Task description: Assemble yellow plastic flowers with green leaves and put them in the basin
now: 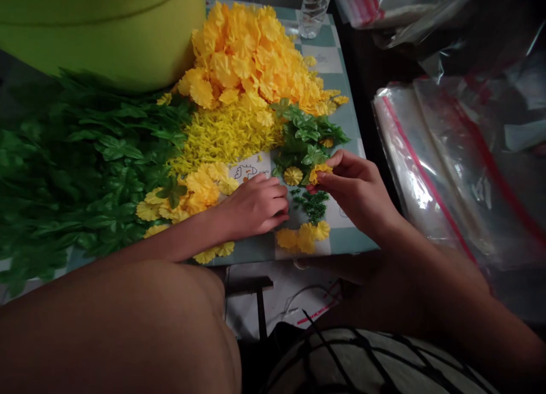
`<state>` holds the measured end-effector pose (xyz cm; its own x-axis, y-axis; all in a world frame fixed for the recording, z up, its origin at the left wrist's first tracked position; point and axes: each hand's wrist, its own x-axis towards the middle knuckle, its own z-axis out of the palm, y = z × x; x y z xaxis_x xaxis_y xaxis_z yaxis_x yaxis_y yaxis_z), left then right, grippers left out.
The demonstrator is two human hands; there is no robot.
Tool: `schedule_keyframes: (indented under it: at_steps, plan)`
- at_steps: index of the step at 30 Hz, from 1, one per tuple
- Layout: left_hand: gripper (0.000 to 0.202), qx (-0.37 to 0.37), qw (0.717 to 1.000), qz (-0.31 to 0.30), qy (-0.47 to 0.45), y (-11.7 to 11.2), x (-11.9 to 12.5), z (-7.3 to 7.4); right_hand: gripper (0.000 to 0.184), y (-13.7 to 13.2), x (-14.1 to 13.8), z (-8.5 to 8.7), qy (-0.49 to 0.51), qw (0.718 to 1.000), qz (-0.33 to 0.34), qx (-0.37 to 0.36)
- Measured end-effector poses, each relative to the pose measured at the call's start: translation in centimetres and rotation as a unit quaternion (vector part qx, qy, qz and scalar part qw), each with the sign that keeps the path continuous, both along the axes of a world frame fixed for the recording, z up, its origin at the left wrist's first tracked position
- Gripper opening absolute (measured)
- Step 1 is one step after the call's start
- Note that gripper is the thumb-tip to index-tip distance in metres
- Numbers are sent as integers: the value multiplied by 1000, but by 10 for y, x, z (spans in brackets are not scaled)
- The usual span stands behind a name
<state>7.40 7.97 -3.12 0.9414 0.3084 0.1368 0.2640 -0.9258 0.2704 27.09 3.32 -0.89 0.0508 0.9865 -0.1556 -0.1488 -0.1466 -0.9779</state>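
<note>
Between the thumb and fingers of my right hand (356, 186) is a yellow artificial flower (319, 173), pinched above the table. My left hand (258, 206) rests low over the tabletop with its fingers curled in; anything inside them is hidden. Just beyond my right hand lies a small bunch of green artificial leaves (302, 127) with a few yellow blossoms. Small dark green sprigs (313, 205) sit between my hands. Nearer me are loose yellow flowers (305, 236), and more yellow petals (194, 192) lie left of my left hand.
A tall heap of orange-yellow flowers (247, 53) stands at the back, with yellow-green stamen pieces (230, 132) before it. Green leaves (85, 166) cover the left side. A large green tub (102, 36), a clear bottle (315, 10) and plastic bags (447, 166) surround the checked table (352, 240).
</note>
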Motion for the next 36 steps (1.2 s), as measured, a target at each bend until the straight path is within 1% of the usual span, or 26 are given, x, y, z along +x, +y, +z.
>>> schedule_keyframes:
  at_steps: [3,8,14,21,24,28,31,36]
  plan:
    - [22,1,1000,-7,-6,-2,2,0,19,-1,-2,1,6,1000,-1,-6]
    - [23,-23,996,79,-30,-6,-3,-1,19,-1,-2,2,6,1000,-5,3]
    - [18,23,990,137,-7,-5,-7,-3,20,0,-2,0,6,1000,-8,4]
    - [17,39,994,100,15,-3,-6,-3,20,0,-3,0,8,1000,-11,2]
    - [16,51,994,85,41,-2,-7,0,20,0,-3,0,2,1000,-11,-1]
    - [15,63,992,83,68,-1,-10,7,21,-1,-5,1,-3,1000,-10,0]
    - [15,87,990,79,84,-2,-10,9,20,-1,-6,2,-3,1000,-8,-2]
    - [18,148,983,69,89,-3,-3,7,19,-1,-8,1,-3,1000,-8,-6]
